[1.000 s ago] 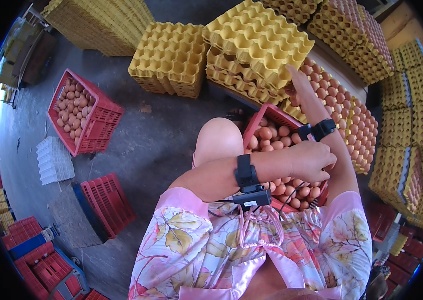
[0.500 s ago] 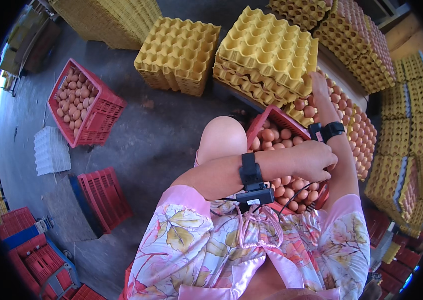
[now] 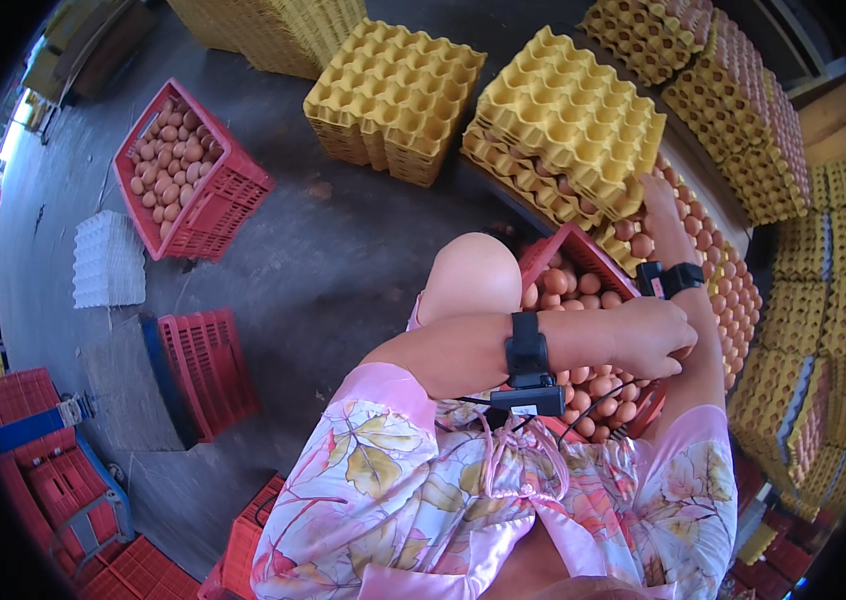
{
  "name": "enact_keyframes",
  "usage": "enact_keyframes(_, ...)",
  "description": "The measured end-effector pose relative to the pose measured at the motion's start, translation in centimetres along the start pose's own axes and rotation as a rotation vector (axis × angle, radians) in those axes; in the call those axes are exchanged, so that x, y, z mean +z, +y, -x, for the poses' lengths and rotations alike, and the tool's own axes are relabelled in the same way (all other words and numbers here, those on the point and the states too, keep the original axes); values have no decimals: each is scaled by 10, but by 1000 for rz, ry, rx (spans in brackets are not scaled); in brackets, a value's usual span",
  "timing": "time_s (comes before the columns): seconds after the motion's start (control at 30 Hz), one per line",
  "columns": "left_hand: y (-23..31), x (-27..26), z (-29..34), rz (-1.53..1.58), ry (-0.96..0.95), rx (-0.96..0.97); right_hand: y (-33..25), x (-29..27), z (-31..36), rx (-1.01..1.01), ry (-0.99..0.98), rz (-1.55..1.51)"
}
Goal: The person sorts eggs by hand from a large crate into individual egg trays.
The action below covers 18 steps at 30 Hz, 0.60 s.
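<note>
The left hand [image 3: 649,335] is half curled over the right forearm at about half past one, taking the wearer's straight ahead as twelve; a brown patch, possibly an egg, shows under its fingers, but I can't tell whether it is pinched. The right hand [image 3: 659,200], at one o'clock, meets the corner of a stack of yellow trays [image 3: 573,110], its fingertips too hidden for me to tell its grip. Between twelve and one, a red crate [image 3: 598,258] of loose eggs [image 3: 555,281] sits partly covered by both arms. Rows of eggs [image 3: 733,300] spread beyond the right wrist, and what lies beneath them is mostly hidden. The dark concrete floor [image 3: 343,260] opens leftward past the wearer's bare knee [image 3: 471,275], which stands beside the crate. Another tray stack [image 3: 393,95] stands at eleven; a second egg-filled crate [image 3: 218,205] and white trays [image 3: 108,262] are at ten. Tall tray piles [image 3: 788,330] crowd two o'clock, blurring into the dark rim.
</note>
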<state>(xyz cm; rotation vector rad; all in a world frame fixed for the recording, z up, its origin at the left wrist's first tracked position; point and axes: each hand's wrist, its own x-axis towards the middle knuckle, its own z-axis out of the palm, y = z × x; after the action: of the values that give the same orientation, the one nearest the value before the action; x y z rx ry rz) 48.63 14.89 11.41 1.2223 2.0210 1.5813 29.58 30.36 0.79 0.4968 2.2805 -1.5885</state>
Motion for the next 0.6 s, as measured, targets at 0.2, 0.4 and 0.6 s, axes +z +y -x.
enact_keyframes(0.2,17,-21,4,169,407,179,-58,31,24,-218,56,-187)
enact_keyframes(0.4,28,-64,15,289,822,287,-109,144,6,-488,-100,276)
enact_keyframes(0.6,19,-80,26,316,941,280,-103,273,-31,-420,90,464)
